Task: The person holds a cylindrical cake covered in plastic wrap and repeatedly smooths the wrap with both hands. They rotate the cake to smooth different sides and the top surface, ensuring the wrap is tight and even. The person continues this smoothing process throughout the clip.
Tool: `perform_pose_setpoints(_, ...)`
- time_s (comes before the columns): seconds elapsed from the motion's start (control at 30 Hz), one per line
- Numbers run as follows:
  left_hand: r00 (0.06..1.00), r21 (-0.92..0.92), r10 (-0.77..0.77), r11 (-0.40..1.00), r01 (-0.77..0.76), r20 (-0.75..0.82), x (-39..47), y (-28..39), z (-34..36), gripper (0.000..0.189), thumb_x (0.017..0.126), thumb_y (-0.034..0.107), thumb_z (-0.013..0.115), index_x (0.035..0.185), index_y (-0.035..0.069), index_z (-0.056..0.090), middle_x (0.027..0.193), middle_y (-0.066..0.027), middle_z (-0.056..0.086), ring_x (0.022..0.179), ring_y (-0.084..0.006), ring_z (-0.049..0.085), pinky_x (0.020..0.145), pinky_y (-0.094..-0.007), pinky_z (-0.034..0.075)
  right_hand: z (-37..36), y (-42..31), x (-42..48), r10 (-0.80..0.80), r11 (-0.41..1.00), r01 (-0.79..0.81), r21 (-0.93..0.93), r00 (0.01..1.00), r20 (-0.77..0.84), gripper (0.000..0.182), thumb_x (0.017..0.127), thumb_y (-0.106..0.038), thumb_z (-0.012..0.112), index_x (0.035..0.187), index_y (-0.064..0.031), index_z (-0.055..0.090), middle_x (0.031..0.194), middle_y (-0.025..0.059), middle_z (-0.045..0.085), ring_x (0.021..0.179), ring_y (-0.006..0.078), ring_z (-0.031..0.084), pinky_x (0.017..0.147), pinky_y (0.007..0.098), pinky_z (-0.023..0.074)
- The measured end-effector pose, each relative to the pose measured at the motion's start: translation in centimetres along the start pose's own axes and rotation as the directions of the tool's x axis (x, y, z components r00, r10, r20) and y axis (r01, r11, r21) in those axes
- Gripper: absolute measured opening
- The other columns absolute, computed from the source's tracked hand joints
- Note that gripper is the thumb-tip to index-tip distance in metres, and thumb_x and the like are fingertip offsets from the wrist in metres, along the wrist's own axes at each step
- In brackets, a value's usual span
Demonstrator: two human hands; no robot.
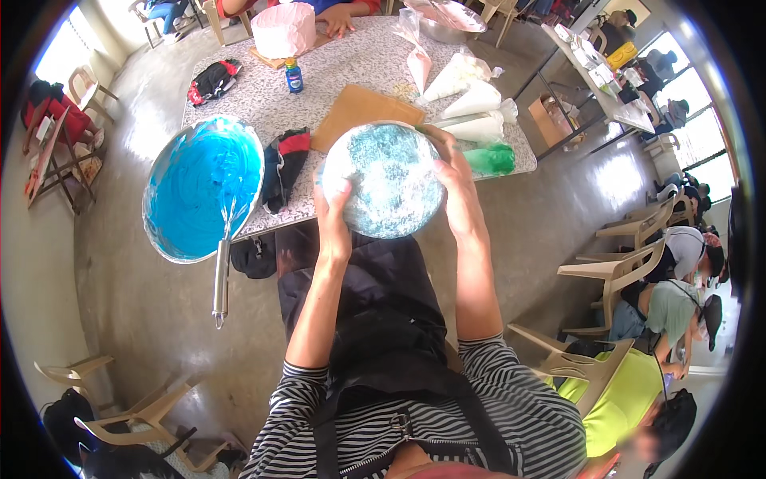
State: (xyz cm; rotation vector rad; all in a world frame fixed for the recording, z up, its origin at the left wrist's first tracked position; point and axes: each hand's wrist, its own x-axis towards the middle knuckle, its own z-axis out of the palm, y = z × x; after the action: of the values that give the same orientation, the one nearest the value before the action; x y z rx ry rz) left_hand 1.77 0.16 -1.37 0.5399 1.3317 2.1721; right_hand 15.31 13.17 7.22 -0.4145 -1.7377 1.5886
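Both my hands grip a round cake form (386, 182) by opposite sides, above the table's near edge. Its pale face is turned up to me and streaked with white and teal. My left hand (333, 206) is on its left side, the thumb over the face. From the right, my right hand (456, 179) clasps the rim with its thumb on top; the other fingers are partly hidden. To the left, a metal bowl (151, 224) holds bright blue icing (191, 170). A steel-handled whisk (221, 281) leans in it, its wires in the icing.
A brown board (359, 114) and a black-and-red cloth item (284, 170) lie on the speckled table (353, 48). Several filled piping bags (473, 102), a blue bottle (293, 76) and a pink-iced cake (283, 30) stand farther back. Another person's hand (339, 21) rests beside the cake.
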Motion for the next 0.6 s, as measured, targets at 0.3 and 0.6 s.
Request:
perform_pose_setpoints(0.3, 0.999, -0.045, -0.034, 0.998, 0.033, -0.024, -0.2, 0.1, 0.4, 0.077, 0.091, 0.043, 0.069, 0.149, -0.002, 0.044, 0.137, -0.0173, 0.056, 0.127, -0.026, 0.055, 0.107, -0.04, 0.045, -0.1, 0.9, -0.2, -0.102, 0.994, 0.102, -0.024, 0.995, -0.017, 0.052, 0.094, -0.007, 0.057, 0.145, 0.0042, 0.051, 0.13, 0.0152, 0.063, 0.121, 0.0199, 0.059, 0.103, 0.0349, 0.0483)
perform_pose_setpoints(0.6, 0.999, 0.077, 0.025, 0.997, -0.024, -0.02, -0.8, 1.1, 0.9, 0.076, 0.092, 0.047, 0.07, 0.145, -0.001, 0.045, 0.136, -0.0162, 0.054, 0.127, -0.0254, 0.051, 0.112, -0.0413, 0.038, 0.6, 0.2, 0.2, -0.058, 0.996, 0.052, -0.072, 0.995, -0.079, 0.049, 0.092, 0.001, 0.053, 0.14, 0.0045, 0.054, 0.124, 0.0132, 0.066, 0.112, 0.019, 0.063, 0.098, 0.0326, 0.0511)
